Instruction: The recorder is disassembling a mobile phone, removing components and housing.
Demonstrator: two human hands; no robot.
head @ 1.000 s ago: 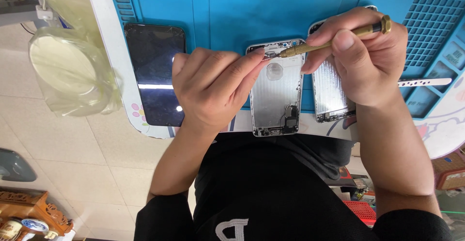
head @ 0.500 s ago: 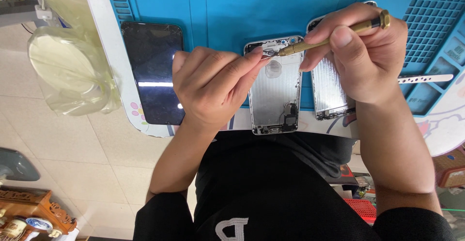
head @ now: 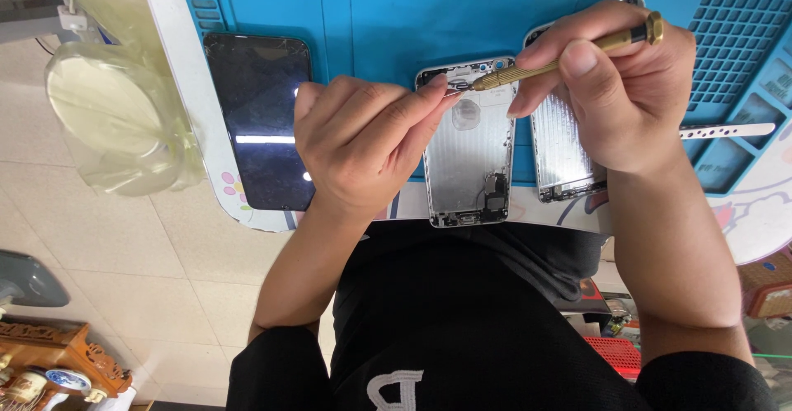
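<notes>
- Sleeves of our black shirt (head: 487, 328) fill the bottom of the frame, nearest to us, with both forearms reaching up from them to the table edge.
- Our left hand (head: 363, 143), in the middle of the frame, keeps its fingers curled together, thumb and forefinger pinched at the upper left corner of the open phone shell (head: 468, 143); whether anything small sits in that pinch, we cannot tell.
- Our right hand (head: 619, 89), at the upper right, stays clamped on the brass screwdriver (head: 569, 54), thumb pressed on the shaft and the tip down at the top of the shell, right beside the left fingertips.
- Against the views from a second and half a second ago, almost nothing has shifted: shell, hands and tool sit in the same places, so we judge the work at that top corner to be one slow, steady step and not yet finished.
- A second silver phone part (head: 565, 151) lies just to the right of the shell, partly under the right hand.
- The dark phone screen (head: 260, 122) rests at the left, apart from both hands.
- Farther up, the blue work mat (head: 462, 15) carries all of it, its parts tray (head: 742, 40) at the upper right.
- A clear plastic cover (head: 115, 114) hangs at the far left edge.
</notes>
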